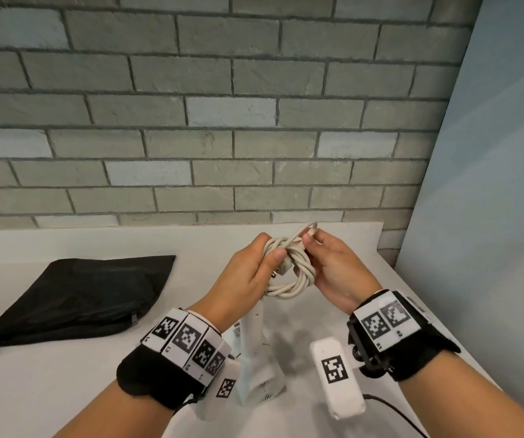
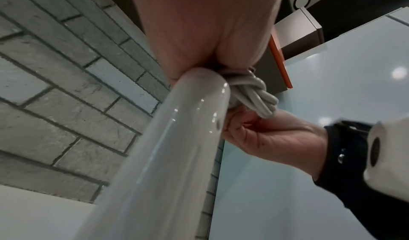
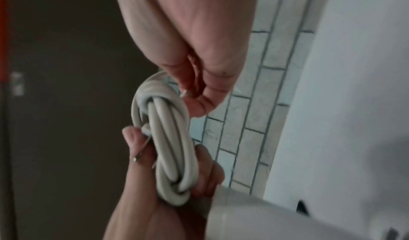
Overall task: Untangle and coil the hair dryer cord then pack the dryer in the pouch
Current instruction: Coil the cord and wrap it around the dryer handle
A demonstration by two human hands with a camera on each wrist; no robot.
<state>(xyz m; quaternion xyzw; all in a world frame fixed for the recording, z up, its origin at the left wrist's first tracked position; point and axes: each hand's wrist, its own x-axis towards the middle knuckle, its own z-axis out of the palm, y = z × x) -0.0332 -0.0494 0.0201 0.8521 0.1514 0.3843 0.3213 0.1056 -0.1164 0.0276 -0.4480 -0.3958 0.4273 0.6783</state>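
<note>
My left hand (image 1: 254, 267) grips a bundle of coiled white cord (image 1: 295, 273), thumb pressed on top, with the plug's metal prongs (image 1: 274, 275) sticking out beside it. My right hand (image 1: 323, 257) pinches a loop of the cord (image 1: 308, 230) at the top of the bundle. The white hair dryer (image 1: 259, 358) hangs below the hands, its handle (image 2: 177, 156) up by my left palm and its vented head (image 1: 262, 393) down near the counter. In the right wrist view the cord bundle (image 3: 168, 147) is wrapped round itself. The black pouch (image 1: 80, 298) lies flat to the left.
A white counter (image 1: 64, 390) runs up to a grey brick wall (image 1: 191, 121). A pale panel (image 1: 491, 184) closes the right side. A thin black cable (image 1: 393, 412) trails from my right wrist device along the counter's near right.
</note>
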